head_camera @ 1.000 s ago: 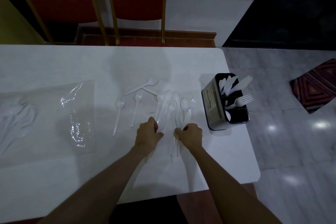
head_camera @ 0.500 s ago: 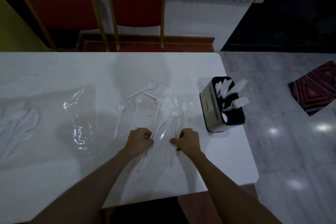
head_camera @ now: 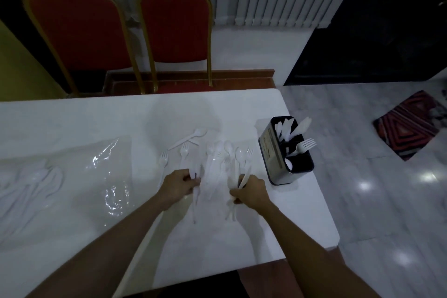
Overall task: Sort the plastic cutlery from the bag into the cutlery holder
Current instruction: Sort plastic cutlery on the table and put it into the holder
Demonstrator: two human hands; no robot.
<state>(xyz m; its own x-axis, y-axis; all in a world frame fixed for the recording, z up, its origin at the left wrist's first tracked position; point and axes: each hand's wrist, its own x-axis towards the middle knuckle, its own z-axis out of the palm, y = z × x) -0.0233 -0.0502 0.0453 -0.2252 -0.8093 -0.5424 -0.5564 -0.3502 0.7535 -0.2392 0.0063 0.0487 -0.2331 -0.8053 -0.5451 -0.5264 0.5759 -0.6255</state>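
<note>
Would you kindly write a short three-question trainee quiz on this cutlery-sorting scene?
1. True or false: the holder stands at the table's right end.
2. What does the right hand grip? A) the bag B) white cutlery C) nothing
3. Fill in: the clear bag lies to the ____ of the left hand.

Key: 1 true. 2 B: it is closed on several pieces of cutlery. 3 left.
</note>
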